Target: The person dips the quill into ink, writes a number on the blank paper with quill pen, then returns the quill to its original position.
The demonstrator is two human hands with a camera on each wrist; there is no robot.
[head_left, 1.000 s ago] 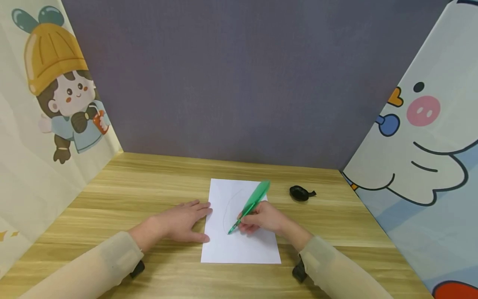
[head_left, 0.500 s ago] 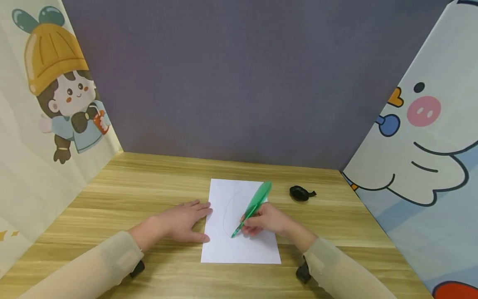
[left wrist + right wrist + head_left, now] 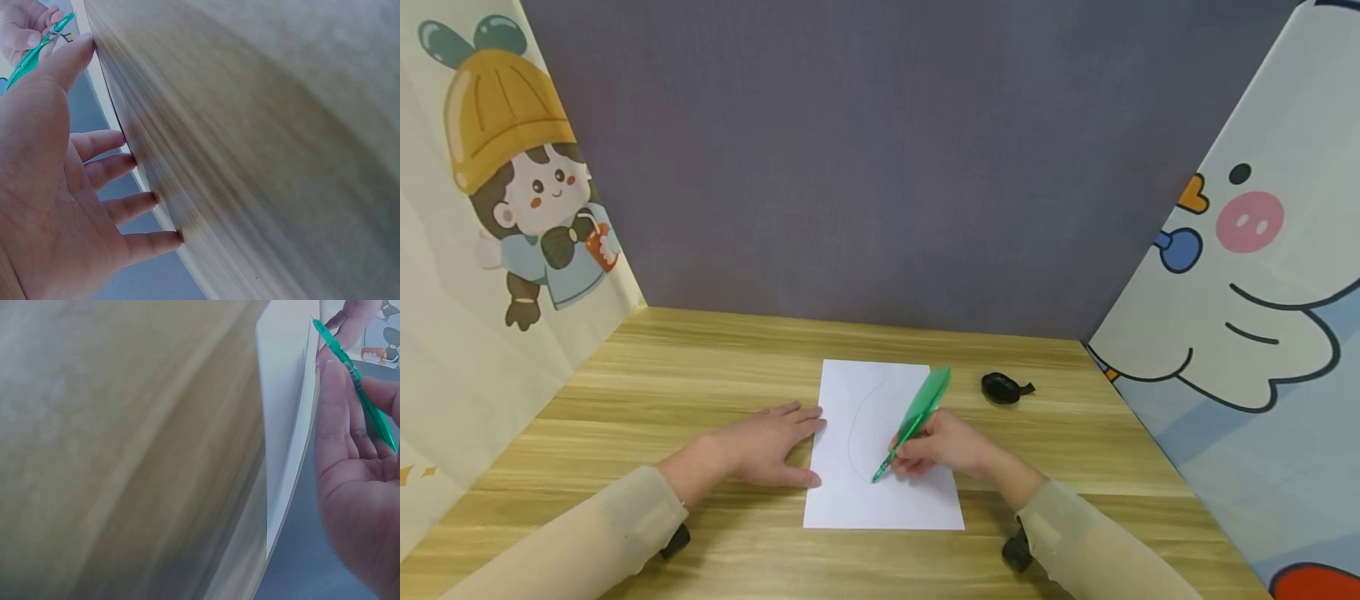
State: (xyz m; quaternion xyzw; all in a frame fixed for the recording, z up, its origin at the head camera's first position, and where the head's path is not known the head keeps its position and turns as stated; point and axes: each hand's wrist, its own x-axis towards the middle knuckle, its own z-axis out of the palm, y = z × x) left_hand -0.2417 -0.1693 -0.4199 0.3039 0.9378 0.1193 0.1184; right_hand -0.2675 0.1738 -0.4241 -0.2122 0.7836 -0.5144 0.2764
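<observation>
A white sheet of paper (image 3: 842,504) lies on the wooden table, with a thin curved line drawn on its left half. My right hand (image 3: 943,442) pinches a green pen (image 3: 917,417) whose top is a broad green feather shape. The pen tip touches the paper at the lower end of the curve. In the right wrist view the pen (image 3: 340,353) shows between thumb and fingers. My left hand (image 3: 767,446) rests with spread fingers on the sheet's left edge; in the left wrist view its fingers (image 3: 119,209) are extended against the tabletop.
A small black object with a short tail (image 3: 1002,388), perhaps a tape dispenser, lies right of the paper. A grey panel (image 3: 865,167) closes off the back of the table (image 3: 700,350). Cartoon-printed sheets flank both sides.
My right hand and the pen have moved slightly right and toward me, and the drawn curve has grown longer at its lower end. The left hand has stayed in place.
</observation>
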